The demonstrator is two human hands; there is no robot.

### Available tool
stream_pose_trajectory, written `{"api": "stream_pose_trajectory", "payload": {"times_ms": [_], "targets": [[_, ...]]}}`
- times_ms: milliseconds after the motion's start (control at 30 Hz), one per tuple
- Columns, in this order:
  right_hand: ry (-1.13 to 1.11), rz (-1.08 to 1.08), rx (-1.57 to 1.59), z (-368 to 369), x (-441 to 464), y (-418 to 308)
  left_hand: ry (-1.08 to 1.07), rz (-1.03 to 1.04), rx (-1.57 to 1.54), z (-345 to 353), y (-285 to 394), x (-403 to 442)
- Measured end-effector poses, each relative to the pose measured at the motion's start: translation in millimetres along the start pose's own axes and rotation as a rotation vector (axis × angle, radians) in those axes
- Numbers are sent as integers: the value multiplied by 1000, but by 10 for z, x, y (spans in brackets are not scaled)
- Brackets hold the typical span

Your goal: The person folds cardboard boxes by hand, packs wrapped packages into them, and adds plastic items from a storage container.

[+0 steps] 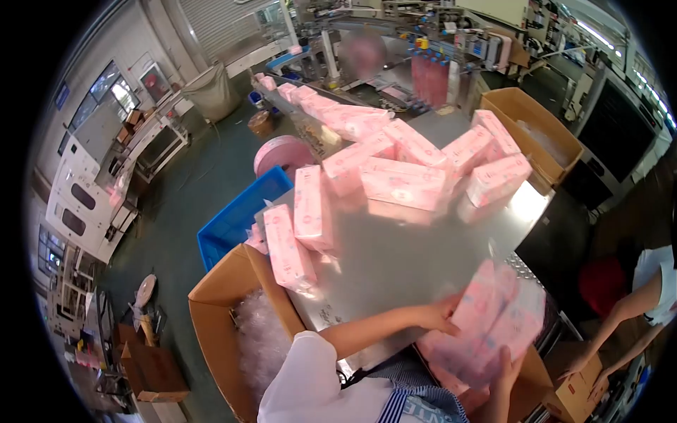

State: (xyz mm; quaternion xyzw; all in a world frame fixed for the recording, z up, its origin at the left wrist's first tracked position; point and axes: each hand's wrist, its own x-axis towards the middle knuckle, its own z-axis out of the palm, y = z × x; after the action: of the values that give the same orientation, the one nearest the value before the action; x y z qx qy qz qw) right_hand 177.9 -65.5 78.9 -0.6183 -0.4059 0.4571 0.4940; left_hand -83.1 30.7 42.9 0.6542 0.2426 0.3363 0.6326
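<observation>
Near the front edge of the metal table point(381, 268), my left hand point(441, 317) grips the left side of a bundle of pink packs point(486, 317) in clear film. On the bundle's lower right side, my right hand point(506, 366) holds it with the fingers against the film. The bundle is tilted above an open cardboard box point(529, 391) with more pink packs inside. Several wrapped pink packs, among them one lying in the middle point(402, 185) and one at the left edge point(288, 247), rest on the table.
A row of pink packs point(317, 106) lies on a conveyor at the back. Boxes of clear bags stand left point(204, 303) and back right point(508, 106), with a blue crate point(226, 218) at the left. A co-worker's hands point(585, 370) touch a carton at the right.
</observation>
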Motion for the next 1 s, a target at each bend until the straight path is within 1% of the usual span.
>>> {"api": "stream_pose_trajectory", "payload": {"times_ms": [33,67,100,133,167,200,267,300,333,367,400,433,467,500,533,567,600,633,667,700,733,767,800,833,867,933,967,1000], "targets": [[44,-100,3,-249,-177,-10,-38,47,-47,274,-36,129],[87,-200,3,-484,-350,-30,-276,-297,-240,465,184,250],[187,-172,-30,-719,-503,17,-514,-645,-424,649,376,361],[285,-144,-62,-943,-636,80,-529,-641,-423,935,179,437],[301,-148,-59,-1120,-764,145,-569,-772,-666,1357,-182,494],[309,-147,-65,-1325,-852,317,-600,-904,-914,1662,-381,545],[358,60,44,-1633,-961,920,-579,-893,-913,1920,-227,603],[320,174,41,-1809,-925,1364,-528,-835,-832,2068,-291,599],[282,292,39,-1929,-917,1750,-473,-682,-616,2203,-378,586],[283,336,-179,-1875,-906,1840,-422,-436,-266,2350,-544,537],[269,379,-399,-1818,-881,1882,-359,-163,155,2501,-786,486],[265,438,-517,-1884,-845,2121,-339,56,503,2616,-955,434],[253,447,-502,-1865,-937,2058,-385,207,751,2691,-1040,390],[245,170,-723,-1777,-1032,1744,-628,329,944,2659,-799,444],[236,-120,-937,-1705,-1116,1363,-629,319,956,2712,-911,420],[276,-179,-965,-1630,-1193,905,-623,373,920,2843,-1180,347],[350,-112,-1209,-1587,-1283,534,-616,429,884,2987,-1545,257],[422,60,-1215,-1579,-1329,375,-357,678,972,3109,-2162,134],[492,231,-1216,-1613,-1340,313,-349,675,984,3125,-1995,167],[474,285,-1158,-1722,-1325,483,-535,445,1019,3093,-1604,199],[465,276,-1155,-1855,-1254,649,-714,203,1036,3074,-1376,231],[339,383,-1116,-2007,-1134,819,-704,193,1044,3108,-1417,345],[210,485,-1076,-2198,-993,1018,-739,61,1018,3174,-1518,527],[239,290,-1025,-2548,-852,1317,-771,-76,982,3207,-1554,598],[273,100,-960,-2781,-768,1540,-761,-91,987,3110,-1422,640],[159,64,-731,-2938,-582,1123,-652,-244,1060,2804,-986,909],[192,40,-774,-3062,-497,1219,-517,-320,1087,2662,-852,945],[233,-54,-808,-3199,-430,1305,-379,-404,1106,2505,-730,915]]}}
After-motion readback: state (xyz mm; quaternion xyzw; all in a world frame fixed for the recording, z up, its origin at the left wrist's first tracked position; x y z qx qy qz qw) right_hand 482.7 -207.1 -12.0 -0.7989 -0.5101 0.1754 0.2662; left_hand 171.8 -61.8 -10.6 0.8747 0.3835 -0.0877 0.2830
